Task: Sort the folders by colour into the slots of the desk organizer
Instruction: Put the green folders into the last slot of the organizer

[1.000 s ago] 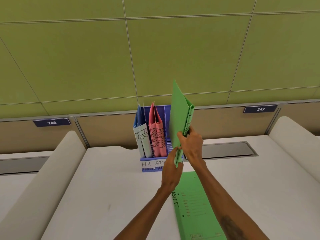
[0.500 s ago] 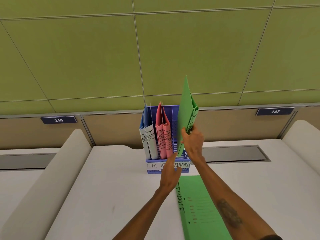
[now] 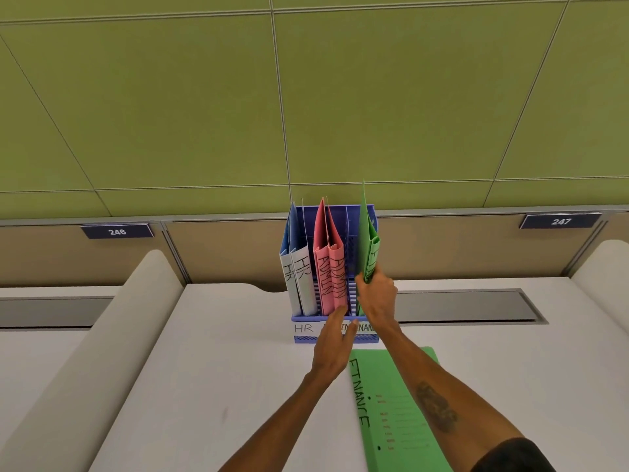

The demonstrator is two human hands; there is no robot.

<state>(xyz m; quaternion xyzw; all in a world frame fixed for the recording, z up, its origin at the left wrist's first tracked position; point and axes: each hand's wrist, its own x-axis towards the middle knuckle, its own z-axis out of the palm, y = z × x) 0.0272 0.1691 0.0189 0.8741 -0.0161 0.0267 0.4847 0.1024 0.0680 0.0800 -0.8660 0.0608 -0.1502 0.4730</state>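
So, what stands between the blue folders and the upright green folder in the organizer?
Two pink folders marked ADMIN, in the middle slot beside the green folder that the right hand grips; the head view shows it.

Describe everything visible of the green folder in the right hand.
The green folder looks like thin folded card, spine toward the camera with dark handwriting, blurred and partly covered. It stands upright on edge in the rightmost slot of the desk organizer, its top corner above the rim, apart from the pink folders. The right hand grips its spine low down; its bottom edge is mostly hidden.
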